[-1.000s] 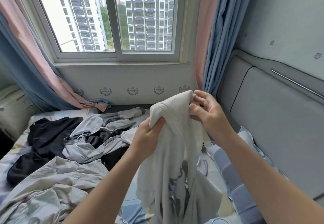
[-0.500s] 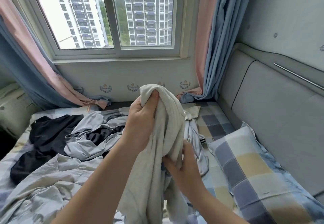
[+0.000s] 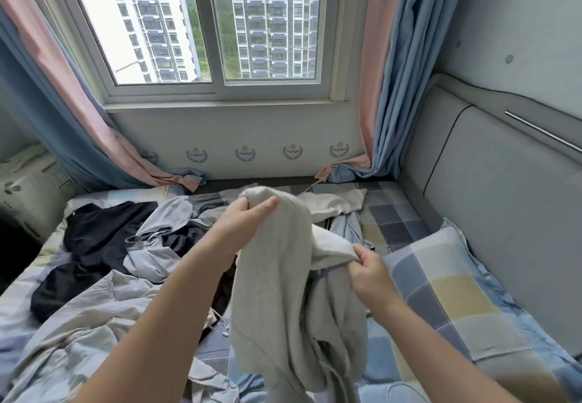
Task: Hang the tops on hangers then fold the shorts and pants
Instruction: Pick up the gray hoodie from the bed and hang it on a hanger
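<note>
The cream top (image 3: 277, 283) is clamped in the left hand (image 3: 242, 223) and pinched by the right hand (image 3: 371, 272). Other clothes (image 3: 148, 245) are strewn over the bed (image 3: 393, 213).

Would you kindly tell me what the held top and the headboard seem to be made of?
Top: likely a soft knit, perhaps cotton jersey or fleece; matte cream, faintly fuzzy, hanging in limp folds. Headboard: seems padded, covered in matte grey fabric or faux leather, I cannot tell which; dark piping edges its panels.

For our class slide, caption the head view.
Left hand and right hand grip a cream garment above a clothes-strewn bed.
</note>
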Demonstrator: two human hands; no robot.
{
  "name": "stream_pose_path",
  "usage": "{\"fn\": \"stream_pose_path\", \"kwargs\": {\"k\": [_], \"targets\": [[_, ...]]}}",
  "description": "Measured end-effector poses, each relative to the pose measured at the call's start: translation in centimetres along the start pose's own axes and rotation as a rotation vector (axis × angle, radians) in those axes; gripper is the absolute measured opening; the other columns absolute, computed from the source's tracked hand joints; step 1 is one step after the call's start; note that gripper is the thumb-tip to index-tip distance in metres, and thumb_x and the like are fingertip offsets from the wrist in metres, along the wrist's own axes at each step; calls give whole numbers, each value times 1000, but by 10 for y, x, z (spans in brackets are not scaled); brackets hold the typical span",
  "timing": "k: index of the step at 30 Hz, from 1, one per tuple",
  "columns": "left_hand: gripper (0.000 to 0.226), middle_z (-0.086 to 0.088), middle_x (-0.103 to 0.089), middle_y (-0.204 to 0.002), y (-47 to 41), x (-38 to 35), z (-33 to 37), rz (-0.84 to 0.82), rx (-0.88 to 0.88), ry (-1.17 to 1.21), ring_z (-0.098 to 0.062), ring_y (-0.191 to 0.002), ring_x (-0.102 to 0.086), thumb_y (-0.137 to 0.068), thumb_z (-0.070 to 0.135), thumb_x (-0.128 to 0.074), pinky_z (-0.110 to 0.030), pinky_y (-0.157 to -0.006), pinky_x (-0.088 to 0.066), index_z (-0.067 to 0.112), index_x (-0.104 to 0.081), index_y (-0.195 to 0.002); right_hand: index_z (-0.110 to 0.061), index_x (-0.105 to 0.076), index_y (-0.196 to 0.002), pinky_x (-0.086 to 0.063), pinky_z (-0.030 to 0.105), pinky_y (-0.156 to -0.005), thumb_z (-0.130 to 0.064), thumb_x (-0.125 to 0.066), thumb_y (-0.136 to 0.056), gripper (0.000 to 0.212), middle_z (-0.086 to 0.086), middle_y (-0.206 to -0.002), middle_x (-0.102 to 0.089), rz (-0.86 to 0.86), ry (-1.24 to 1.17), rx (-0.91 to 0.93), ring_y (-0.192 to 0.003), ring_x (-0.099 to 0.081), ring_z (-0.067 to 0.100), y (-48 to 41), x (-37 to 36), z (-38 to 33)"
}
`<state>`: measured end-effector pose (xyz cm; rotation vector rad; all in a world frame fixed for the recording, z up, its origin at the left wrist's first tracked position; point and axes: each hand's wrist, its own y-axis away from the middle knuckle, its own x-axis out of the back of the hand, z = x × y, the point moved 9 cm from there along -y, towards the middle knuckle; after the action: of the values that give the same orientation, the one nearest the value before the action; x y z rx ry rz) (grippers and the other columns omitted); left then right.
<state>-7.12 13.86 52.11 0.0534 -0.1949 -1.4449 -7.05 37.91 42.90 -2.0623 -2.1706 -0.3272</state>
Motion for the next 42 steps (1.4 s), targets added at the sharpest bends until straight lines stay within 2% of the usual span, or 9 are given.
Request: {"fn": "stream_pose_path", "kwargs": {"k": [2,8,12,18,24,29,33,36,42], "targets": [[37,-17,-71,-114,-1,-8,-22,-46,59,-117,-26,-96,-69,-89,42,-72,-25,-73,-50,10,-68,-107,-17,-72,-87,-39,23,-55,2,-48,-96,32,3,-67,-64,26,-26,4,-62,-47,12,-1,9,-18],[83,2,-46,-141,5,-39,-79,-197,120,-257,-17,-134,-47,-77,43,-84,-32,-108,-41,18,-45,-147,-9,-73,-94,-44,37,-73,-4,-51,-100,24,21,-90,-70,68,-132,87,-79,-55,22,4,26,-65],[95,5,-61,-124,14,-69,-95,-260,90,-344,-10,-115,-59,-48,67,-82,-38,-104,-49,20,-57,-126,-19,-74,-85,-51,31,-69,-12,-53,-101,28,4,-82,-70,73,-160,204,-76,-61,13,6,37,-108],[85,15,-65,-113,27,-101,-94,-227,87,-324,-5,-102,-65,-56,76,-70,-31,-86,-57,28,-51,-124,-23,-76,-83,-56,28,-72,-19,-54,-100,28,1,-82,-72,54,-307,308,-79,-65,12,9,41,-159],[29,13,-67,-73,14,-70,-47,-89,-141,-456,-9,-71,-60,-92,49,-51,-34,-66,-48,29,-65,-75,-4,-72,-95,-54,35,-76,-16,-57,-100,20,10,-88,-70,151,-387,231,-84,-63,22,-4,55,-150],[41,1,-57,-70,6,-26,-27,70,-145,-221,-13,-67,-48,-91,36,-53,-32,-62,-38,-2,-62,-78,-21,-61,-122,-55,32,-82,-9,-61,-98,27,-5,-110,-73,40,-513,109,-92,-70,8,-9,48,-128],[34,-7,-56,-72,1,12,-22,241,-35,-11,-18,-69,-50,-100,28,-56,-32,-66,-39,5,-61,-77,-20,-63,-117,-56,35,-86,-6,-61,-96,25,-4,-117,-72,-38,-338,168,-106,-69,16,2,38,-129],[29,-6,-60,-64,6,7,-28,223,83,168,-21,-61,-56,-101,30,-56,-28,-57,-44,12,-62,-79,-6,-65,-107,-59,34,-77,-3,-59,-97,12,10,-103,-75,-256,-273,199,-86,-72,27,23,6,-127],[25,-5,-65,-63,22,0,-25,283,134,418,-15,-52,-64,-103,27,-53,-26,-49,-54,9,-62,-88,-13,-72,-101,-60,40,-82,-22,-67,-95,12,5,-99,-75,-544,153,134,-88,-71,14,61,-58,-86]]}}
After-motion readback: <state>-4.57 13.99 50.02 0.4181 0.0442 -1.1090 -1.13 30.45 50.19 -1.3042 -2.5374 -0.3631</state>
